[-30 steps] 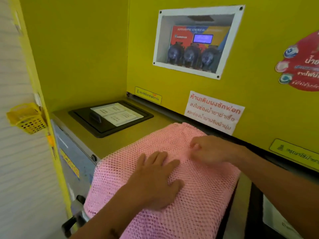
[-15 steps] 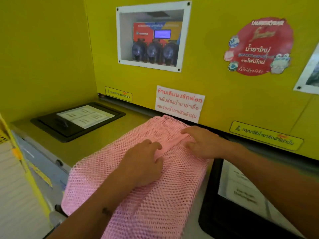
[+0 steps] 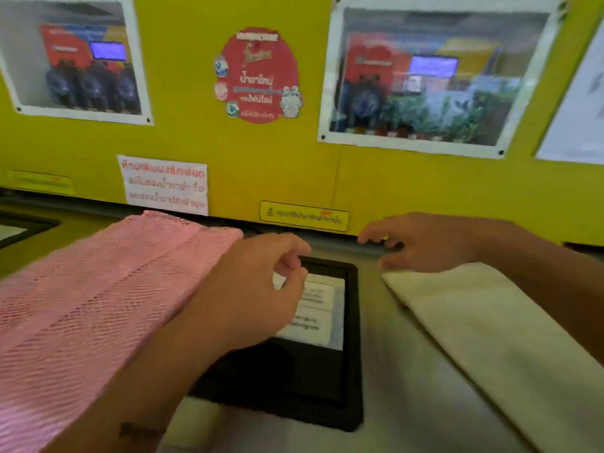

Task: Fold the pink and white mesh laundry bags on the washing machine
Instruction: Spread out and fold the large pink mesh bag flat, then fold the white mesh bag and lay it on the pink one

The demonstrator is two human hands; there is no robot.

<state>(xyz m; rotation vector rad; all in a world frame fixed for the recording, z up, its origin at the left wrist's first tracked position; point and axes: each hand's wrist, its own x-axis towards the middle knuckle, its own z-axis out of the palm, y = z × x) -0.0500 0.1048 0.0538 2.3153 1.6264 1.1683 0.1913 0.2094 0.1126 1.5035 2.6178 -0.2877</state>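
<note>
Two bags share the washing machine top [image 3: 402, 371] in the head view, and they look to be at different stages. The pink mesh bag [image 3: 108, 308] lies spread and doubled along a lengthwise ridge, out beyond the left forearm and hanging toward the near edge; by its looks one fold is in, though whether it needs another cannot be told. The white bag [image 3: 490, 341] lies flat under and in front of the right wrist and appears not yet folded, so roughly half the job seems left.

The left hand [image 3: 251, 289] hangs over the black lid panel [image 3: 354, 371] between the two bags, fingers curled loosely, empty, its wrist alongside the pink bag's right edge. The right hand [image 3: 421, 241] is spread with fingers bent, empty, hovering just past the white bag's far corner, close to the yellow wall [image 3: 425, 181]. Motion blur hides whether its fingertips touch the cloth.
</note>
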